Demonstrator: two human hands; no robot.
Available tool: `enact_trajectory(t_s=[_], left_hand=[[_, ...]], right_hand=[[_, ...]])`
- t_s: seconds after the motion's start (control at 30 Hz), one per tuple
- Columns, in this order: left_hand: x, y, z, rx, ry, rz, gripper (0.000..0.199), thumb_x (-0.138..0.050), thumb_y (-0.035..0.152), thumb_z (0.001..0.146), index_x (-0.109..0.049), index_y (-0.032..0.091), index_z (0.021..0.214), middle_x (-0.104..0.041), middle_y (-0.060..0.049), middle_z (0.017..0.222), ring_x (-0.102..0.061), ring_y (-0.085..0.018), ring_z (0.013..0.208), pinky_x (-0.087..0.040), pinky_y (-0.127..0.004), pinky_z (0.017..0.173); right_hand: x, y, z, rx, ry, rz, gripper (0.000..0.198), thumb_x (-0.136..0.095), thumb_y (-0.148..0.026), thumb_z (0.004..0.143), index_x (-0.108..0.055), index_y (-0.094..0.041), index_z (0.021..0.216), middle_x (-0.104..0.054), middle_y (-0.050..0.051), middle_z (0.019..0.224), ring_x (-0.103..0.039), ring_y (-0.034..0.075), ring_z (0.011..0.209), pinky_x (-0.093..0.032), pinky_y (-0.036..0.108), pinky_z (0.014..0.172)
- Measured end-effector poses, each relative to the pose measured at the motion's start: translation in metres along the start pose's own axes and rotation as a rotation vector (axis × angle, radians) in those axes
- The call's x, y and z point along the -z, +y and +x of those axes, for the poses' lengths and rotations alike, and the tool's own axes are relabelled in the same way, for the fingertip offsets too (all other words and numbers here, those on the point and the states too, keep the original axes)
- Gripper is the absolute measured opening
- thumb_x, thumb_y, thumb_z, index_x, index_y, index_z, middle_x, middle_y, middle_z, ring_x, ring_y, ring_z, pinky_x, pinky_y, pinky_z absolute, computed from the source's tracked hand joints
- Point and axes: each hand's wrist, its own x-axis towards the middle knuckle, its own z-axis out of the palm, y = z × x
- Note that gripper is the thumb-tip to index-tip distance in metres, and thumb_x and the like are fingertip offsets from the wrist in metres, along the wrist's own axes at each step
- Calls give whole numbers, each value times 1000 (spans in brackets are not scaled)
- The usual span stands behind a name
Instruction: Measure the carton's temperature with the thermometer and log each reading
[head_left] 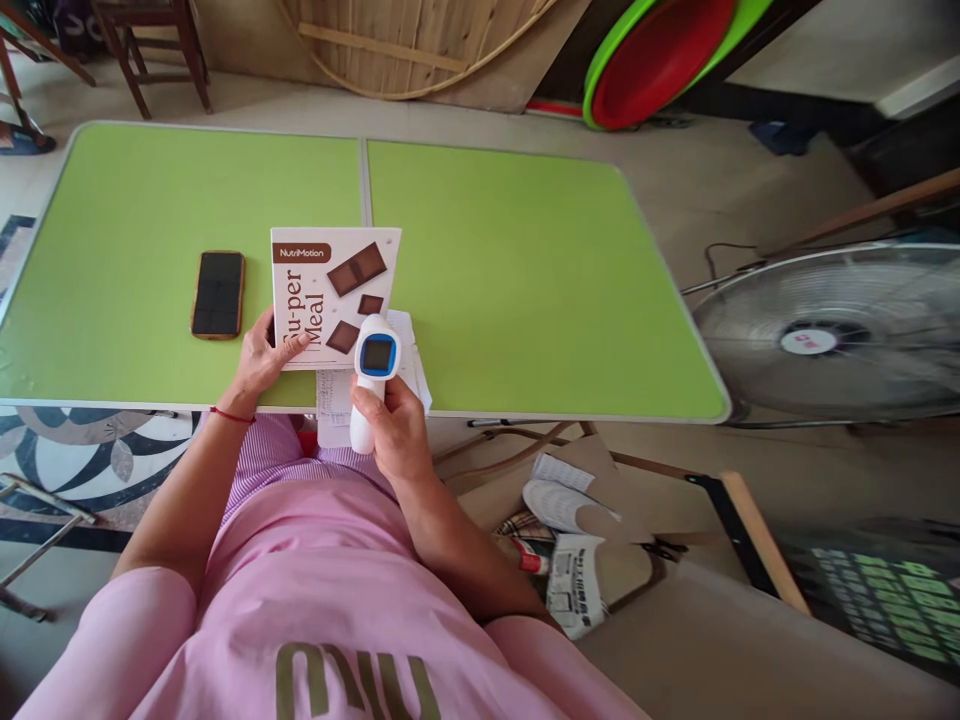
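The right hand [400,422] is gripping the handle of a white thermometer gun [377,357], thumb pressing along the left side; the little blue-framed screen is facing up, though no reading is showing clearly. The left hand [262,357] is pinching a NutriMotion pack [330,300] by its lower left corner, thumb lying across the front, the other fingers mostly hiding behind.

The pack is tilting up over the desk [525,280], at eleven o'clock from the thermometer gun, whose head is overlapping its lower right corner in this view; whether they are touching, I cannot tell. One corner is doing the gripping, so a steady left wrist is probably mattering most, and tipping the thermometer gun towards three o'clock would be uncovering more print.

Loose papers [415,362] are lying below, overhanging the near edge, so working clear of them is seeming wise. A phone [217,295] is lying at ten o'clock from the left hand. Beyond the desk, a fan [810,340] is standing at three o'clock.
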Motion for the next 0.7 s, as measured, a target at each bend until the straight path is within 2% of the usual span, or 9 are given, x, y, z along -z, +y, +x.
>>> enact_trajectory(t_s=[0.13,0.2,0.3,0.4,0.47,0.6,0.7], left_hand=[[1,-5,-3,8,-6,-57,82,-94,87,78,-78,20,123,-89,-14,125,-84,-37,115,-68,-50,101],[2,-10,-1,14,-6,-107,84,-96,85,78,-75,21,128,-88,-15,131,-84,-38,121,-67,-52,107],[4,-19,15,-8,9,-192,91,-98,84,77,-68,22,136,-84,-16,137,-82,-39,129,-66,-54,112],[5,-30,49,-87,12,-220,102,-101,84,72,-59,26,144,-78,-16,145,-78,-41,139,-65,-56,116],[4,-39,76,-130,-28,-195,106,-102,84,71,-55,28,149,-74,-16,148,-74,-42,144,-64,-57,119],[-4,-60,121,-200,-120,-138,110,-98,86,74,-50,29,155,-70,-17,152,-70,-43,149,-63,-62,121],[-9,-75,136,-228,-149,-77,109,-95,85,78,-49,28,159,-68,-19,156,-69,-42,151,-61,-63,124]], right_hand=[[16,6,8,133,-24,-132,50,-79,-75,94,-77,-26,109,-71,0,85,-61,19,75,-54,34,69],[39,12,24,246,20,-300,52,-75,-73,99,-78,-26,120,-75,4,95,-66,23,83,-59,37,76],[86,28,64,390,169,-657,60,-73,-70,100,-75,-24,138,-77,12,113,-73,31,103,-64,46,89],[127,49,102,385,261,-946,57,-73,-64,100,-74,-24,141,-79,16,118,-73,37,110,-64,54,95],[142,60,118,337,274,-1045,52,-75,-58,99,-74,-24,137,-80,19,121,-72,39,114,-63,57,99],[150,71,128,268,245,-1121,36,-77,-47,98,-74,-25,126,-82,19,125,-71,39,117,-60,59,103],[149,68,126,295,247,-1142,30,-79,-41,97,-76,-26,122,-80,17,123,-69,38,117,-60,60,105]])
